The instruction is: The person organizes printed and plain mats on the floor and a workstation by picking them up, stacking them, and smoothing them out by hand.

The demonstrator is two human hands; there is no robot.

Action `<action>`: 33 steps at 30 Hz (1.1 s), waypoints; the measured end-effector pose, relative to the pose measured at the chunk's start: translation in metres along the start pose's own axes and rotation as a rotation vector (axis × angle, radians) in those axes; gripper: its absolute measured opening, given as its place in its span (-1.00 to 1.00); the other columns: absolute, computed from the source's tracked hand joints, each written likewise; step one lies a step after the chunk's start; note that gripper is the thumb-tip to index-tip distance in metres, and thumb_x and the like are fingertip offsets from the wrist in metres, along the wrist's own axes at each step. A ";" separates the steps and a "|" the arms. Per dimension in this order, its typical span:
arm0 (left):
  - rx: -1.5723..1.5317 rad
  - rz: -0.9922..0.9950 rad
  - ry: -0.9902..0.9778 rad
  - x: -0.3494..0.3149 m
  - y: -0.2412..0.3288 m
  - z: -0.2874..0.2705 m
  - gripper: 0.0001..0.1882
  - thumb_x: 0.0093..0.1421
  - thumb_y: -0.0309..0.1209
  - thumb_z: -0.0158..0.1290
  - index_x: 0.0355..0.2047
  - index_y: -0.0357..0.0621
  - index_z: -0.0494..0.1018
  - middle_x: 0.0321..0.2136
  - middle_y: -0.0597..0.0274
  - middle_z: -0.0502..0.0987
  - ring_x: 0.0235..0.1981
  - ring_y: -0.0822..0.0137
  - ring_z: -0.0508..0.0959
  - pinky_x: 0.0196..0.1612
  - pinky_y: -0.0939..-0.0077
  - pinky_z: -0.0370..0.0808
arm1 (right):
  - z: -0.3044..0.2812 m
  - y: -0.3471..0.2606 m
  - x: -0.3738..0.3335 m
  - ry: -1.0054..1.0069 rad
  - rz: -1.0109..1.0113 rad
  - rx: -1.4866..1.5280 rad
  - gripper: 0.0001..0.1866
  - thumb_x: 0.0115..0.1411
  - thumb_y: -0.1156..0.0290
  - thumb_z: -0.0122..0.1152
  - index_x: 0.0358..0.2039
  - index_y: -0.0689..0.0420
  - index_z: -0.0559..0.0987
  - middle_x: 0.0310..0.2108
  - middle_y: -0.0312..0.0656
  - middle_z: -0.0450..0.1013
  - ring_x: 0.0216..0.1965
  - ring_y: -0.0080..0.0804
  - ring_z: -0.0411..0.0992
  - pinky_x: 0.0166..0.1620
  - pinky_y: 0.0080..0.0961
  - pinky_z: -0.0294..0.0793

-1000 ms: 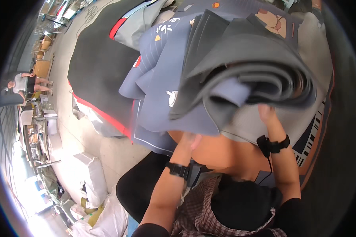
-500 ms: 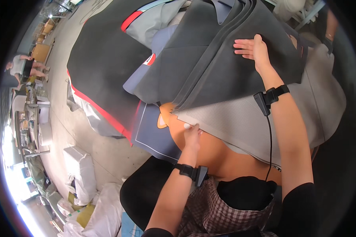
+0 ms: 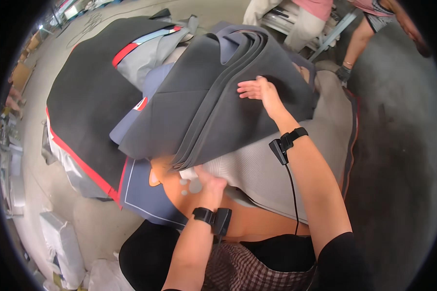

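Note:
Under my right hand [image 3: 264,94] lies a thick stack of folded dark grey mats [image 3: 272,60]; the hand rests on its top with fingers stretched out. My left hand [image 3: 211,186] is at the near edge of a light grey ribbed sheet [image 3: 267,165], just below the stack's near corner. Its fingers are blurred and partly hidden, so their grip cannot be made out. Beneath the ribbed sheet is a blue and orange printed mat [image 3: 143,186] with a white line along its border and grey dots beside my left hand.
A large black sheet with a red edge [image 3: 90,87] spreads at the left. Two people stand at the far right; one has a dark-gloved hand [image 3: 343,73] beside the pile. A metal frame [image 3: 332,36] stands behind. A white wrapped bundle [image 3: 63,247] lies on the floor at left.
The view has shifted, so the pile appears lower and further left. My left hand has moved slightly along the ribbed sheet's edge toward the stack. My right hand stays flat on the stack.

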State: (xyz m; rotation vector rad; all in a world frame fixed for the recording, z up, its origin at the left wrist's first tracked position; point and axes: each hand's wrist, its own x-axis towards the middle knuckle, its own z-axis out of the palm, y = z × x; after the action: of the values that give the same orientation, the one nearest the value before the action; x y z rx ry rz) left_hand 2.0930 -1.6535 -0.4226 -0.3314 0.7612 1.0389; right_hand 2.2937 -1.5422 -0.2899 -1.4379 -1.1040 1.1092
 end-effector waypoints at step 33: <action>2.318 -0.473 -0.531 -0.034 -0.054 -0.019 -0.63 0.14 -0.11 -0.16 -0.37 -0.21 0.38 -0.49 0.16 0.46 -0.52 0.39 0.45 -0.49 0.58 0.40 | 0.032 0.140 -0.265 0.437 0.267 0.355 -0.66 0.06 0.32 0.04 -0.25 0.33 0.41 -0.27 -0.07 0.39 -0.26 -0.32 0.35 -0.22 -0.43 0.36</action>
State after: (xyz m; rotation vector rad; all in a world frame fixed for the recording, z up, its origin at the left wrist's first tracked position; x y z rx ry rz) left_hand 2.1230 -1.7128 -0.4172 1.6047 0.8576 -0.6080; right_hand 2.2301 -1.8129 -0.4063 -1.4705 -0.3936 1.0419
